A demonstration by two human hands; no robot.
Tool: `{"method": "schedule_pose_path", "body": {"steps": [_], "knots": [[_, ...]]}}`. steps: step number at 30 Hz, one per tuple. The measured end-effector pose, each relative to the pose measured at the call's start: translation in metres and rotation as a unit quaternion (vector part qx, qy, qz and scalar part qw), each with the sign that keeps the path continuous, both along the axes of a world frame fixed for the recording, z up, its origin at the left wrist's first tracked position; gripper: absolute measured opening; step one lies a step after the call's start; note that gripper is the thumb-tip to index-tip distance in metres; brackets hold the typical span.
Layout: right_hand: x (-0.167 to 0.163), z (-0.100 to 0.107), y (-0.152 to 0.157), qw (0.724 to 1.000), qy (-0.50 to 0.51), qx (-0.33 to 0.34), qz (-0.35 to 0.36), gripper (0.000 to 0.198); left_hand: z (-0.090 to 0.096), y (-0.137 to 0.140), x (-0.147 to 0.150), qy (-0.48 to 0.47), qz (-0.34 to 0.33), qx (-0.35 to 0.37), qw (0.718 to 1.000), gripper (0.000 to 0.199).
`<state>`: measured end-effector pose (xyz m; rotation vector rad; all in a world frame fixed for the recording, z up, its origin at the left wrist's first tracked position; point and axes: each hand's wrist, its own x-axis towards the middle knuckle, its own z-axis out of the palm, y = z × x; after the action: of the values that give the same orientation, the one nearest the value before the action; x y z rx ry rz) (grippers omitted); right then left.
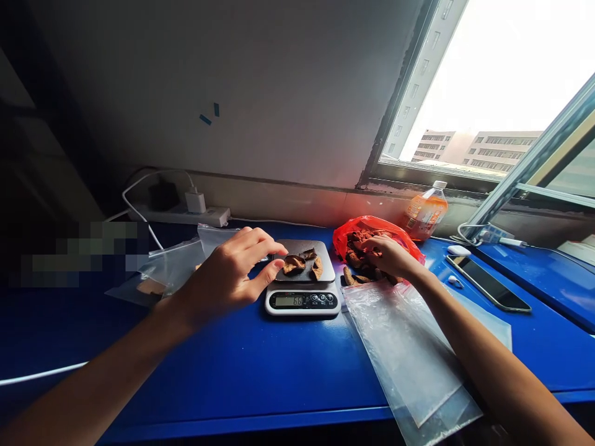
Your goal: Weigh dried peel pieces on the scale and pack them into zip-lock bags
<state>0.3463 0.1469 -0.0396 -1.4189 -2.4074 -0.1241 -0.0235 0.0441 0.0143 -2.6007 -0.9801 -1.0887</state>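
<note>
Curled brown pieces point(294, 266) (rough-edged) on metal-topped scale point(302, 288); crinkled red bag point(372, 223).

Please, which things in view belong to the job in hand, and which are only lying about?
Belong to the job:
digital scale
dried brown pieces on it
red bag with similar pieces, right hand at it
clear plastic bags, probably

Apparently lying about:
phone
earbud
orange bottle
power strip
</note>
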Motion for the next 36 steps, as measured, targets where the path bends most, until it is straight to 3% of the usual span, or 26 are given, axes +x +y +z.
{"method": "schedule_pose_path", "body": {"steps": [6,11,16,24,36], "knots": [[0.004,0.002,0.0,0.999,-0.017,0.024,-0.023,0.027,0.002,-0.001,0.0,0.009,0.002,-0.004,1.0,0.016],[0.005,0.0,0.0,0.999,-0.027,-0.012,-0.013,0.022,0.003,-0.002,0.001,0.015,0.003,0.004,1.0,0.016],[0.004,-0.003,0.002,0.998,0.0,-0.039,-0.054,0.022,0.005,-0.002,0.001,0.019,0.0,0.003,1.0,0.016],[0.006,-0.006,0.009,0.999,-0.012,-0.029,-0.041,0.017,0.001,0.0,-0.001,0.013,-0.002,0.009,1.0,0.018],[-0.008,-0.006,-0.001,0.997,0.035,-0.059,-0.037,0.029,0.003,-0.002,0.001,0.02,-0.001,-0.003,1.0,0.019]]}}
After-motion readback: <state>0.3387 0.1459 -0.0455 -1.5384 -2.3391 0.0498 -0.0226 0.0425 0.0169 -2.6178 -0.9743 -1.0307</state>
